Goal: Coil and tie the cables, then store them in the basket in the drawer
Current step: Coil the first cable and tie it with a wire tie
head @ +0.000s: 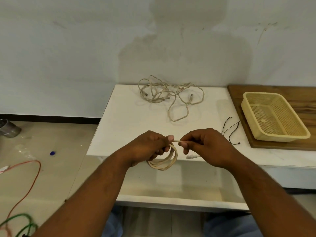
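Observation:
My left hand (150, 147) grips a coil of beige cable (166, 162) over the front edge of the white table (123, 127). My right hand (205, 144) pinches the free stretch of that cable (177, 140) just right of the left thumb; its white plug end (190, 157) hangs below the right hand. A loose tangle of beige cables (171, 94) lies at the back of the table. Thin black ties (230, 130) lie right of my right hand. The yellow mesh basket (280, 136) stands empty on a wooden board (256, 144) at the right. The open white drawer (171, 200) lies below my hands.
Red and green wires (32, 182) trail over the floor at the left, near a small blue cap (52, 153) and a metal can (8, 129). The wall rises directly behind the table. My blue-clad knees (112, 224) show under the drawer front.

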